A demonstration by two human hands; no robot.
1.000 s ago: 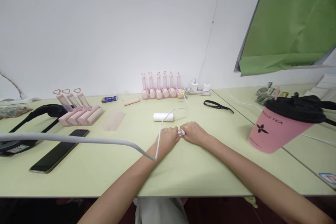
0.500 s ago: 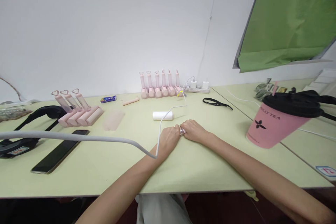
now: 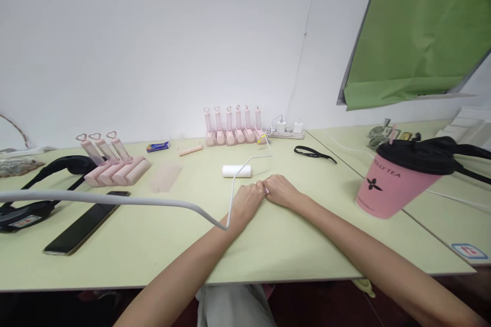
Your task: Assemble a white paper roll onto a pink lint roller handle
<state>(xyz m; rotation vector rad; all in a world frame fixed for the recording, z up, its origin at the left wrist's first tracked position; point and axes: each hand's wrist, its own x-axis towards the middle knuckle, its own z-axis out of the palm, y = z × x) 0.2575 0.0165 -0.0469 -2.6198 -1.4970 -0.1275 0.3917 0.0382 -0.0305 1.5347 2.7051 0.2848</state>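
Note:
My left hand [image 3: 249, 201] and my right hand [image 3: 281, 190] meet near the middle of the pale green table, both with fingers closed. Between them a small shiny piece [image 3: 266, 191] shows, mostly hidden by the fingers, and both hands grip it. Just beyond my left hand lies a white cylinder [image 3: 237, 171] on its side. A grey-white cable [image 3: 164, 202] crosses in front of the view and bends beside my left wrist.
Pink holders with clear tubes stand by the wall [image 3: 230, 135] and at the left [image 3: 117, 171]. A phone [image 3: 86, 225], headset [image 3: 28, 214], black strap [image 3: 314, 153], power strip [image 3: 286, 134] and pink cup [image 3: 397, 184] surround the hands on the table [image 3: 291, 260].
The hands have come slightly closer together, and less of the shiny piece shows between them. The view has shifted slightly.

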